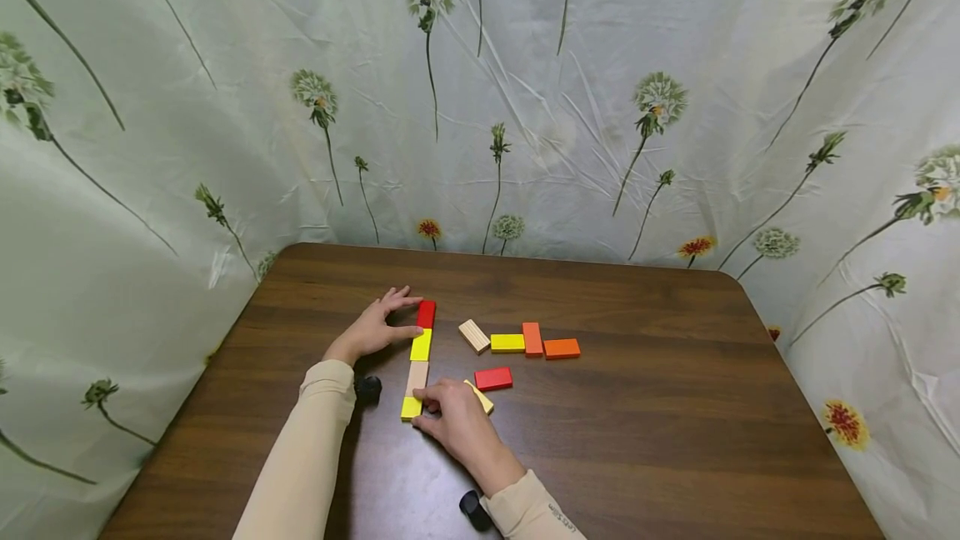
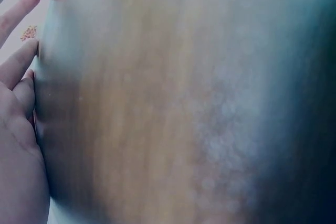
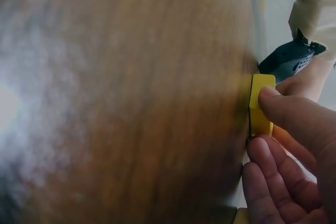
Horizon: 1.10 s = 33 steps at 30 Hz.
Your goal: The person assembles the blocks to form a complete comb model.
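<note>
Left of centre in the head view, the right hand (image 1: pixel 461 423) pinches the yellow rectangular block (image 1: pixel 410 410) at a row's lower end; farther up, the left hand (image 1: pixel 375 327), fingers outstretched, touches a red rectangular block (image 1: pixel 426 314). The right-wrist view alone shows the right hand's folded fingers (image 3: pixel 275 177).

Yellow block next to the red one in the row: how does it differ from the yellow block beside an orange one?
The row's yellow block runs front to back; the loose yellow block lies crosswise. The row's yellow block adjoins a red block; the loose yellow block adjoins an orange block. The left hand is beside the row's yellow block; no hand is beside the loose yellow block. Both share a yellow colour.
</note>
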Motion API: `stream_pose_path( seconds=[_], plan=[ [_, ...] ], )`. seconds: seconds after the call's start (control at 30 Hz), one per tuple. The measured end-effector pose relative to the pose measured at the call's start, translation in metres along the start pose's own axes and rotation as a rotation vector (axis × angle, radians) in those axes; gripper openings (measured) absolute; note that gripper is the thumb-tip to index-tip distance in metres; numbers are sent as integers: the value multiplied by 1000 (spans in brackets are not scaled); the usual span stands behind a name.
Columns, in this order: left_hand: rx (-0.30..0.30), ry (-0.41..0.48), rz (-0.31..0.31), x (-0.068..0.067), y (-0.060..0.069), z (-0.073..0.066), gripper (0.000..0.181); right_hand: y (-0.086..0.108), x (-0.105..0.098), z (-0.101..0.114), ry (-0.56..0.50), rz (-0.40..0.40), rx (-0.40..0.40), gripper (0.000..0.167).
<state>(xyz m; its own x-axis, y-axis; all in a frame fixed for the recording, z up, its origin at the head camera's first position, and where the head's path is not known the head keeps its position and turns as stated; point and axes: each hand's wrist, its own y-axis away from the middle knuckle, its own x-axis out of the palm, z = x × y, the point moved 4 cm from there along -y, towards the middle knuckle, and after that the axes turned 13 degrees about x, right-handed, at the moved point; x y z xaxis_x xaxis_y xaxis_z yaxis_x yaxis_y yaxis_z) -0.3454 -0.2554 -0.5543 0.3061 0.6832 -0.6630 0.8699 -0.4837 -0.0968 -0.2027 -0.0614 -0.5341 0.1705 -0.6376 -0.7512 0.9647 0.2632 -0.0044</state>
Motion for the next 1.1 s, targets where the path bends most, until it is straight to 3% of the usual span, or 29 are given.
stream_pose_path(
  seconds=[1.1],
  plan=[
    [-3,-21,6,1,-1,1,70,-2,1,0,-27,15,43,33]
  ],
)
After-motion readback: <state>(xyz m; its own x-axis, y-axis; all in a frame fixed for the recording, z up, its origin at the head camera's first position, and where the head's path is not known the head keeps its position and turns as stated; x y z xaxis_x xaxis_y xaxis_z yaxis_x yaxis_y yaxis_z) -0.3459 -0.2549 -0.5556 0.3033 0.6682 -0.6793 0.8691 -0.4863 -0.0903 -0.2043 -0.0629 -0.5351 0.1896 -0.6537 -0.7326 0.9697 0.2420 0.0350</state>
